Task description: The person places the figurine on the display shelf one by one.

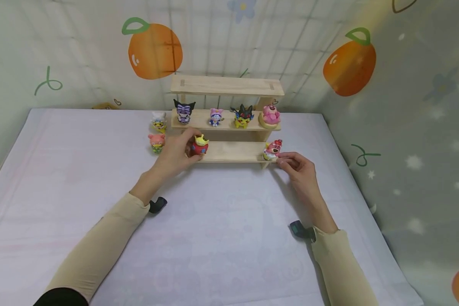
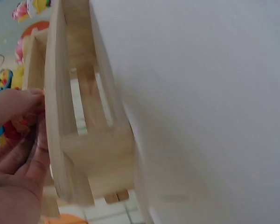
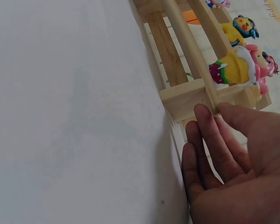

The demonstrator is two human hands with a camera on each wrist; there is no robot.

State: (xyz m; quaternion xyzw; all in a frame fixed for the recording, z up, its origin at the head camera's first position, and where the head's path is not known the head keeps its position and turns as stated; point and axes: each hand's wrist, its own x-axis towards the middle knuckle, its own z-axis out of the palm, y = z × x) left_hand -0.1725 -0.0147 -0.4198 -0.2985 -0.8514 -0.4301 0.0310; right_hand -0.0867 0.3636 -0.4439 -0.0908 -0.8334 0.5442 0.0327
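My left hand (image 1: 176, 148) pinches a small red figurine with a yellow top (image 1: 200, 145) at the left end of the lowest board of a wooden display shelf (image 1: 235, 151). In the left wrist view, those fingers lie right beside the board's edge and partly hide the figurine. With thumb and index finger, my right hand (image 3: 233, 154) pinches the right end of that same board. Just beside these fingertips stands a pink figurine with a red hat and yellow body (image 1: 273, 150). The right wrist view shows it tilted with the camera.
On the middle board stand a purple-and-black figurine (image 1: 184, 112), a small pink-and-blue one (image 1: 216, 117), a black-and-yellow one (image 1: 243, 116) and a pink bear (image 1: 270, 116). Left of the shelf, a white-and-yellow figurine (image 1: 159, 122) and a pink-and-green one (image 1: 157, 143) stand on the white tabletop (image 1: 229, 238).
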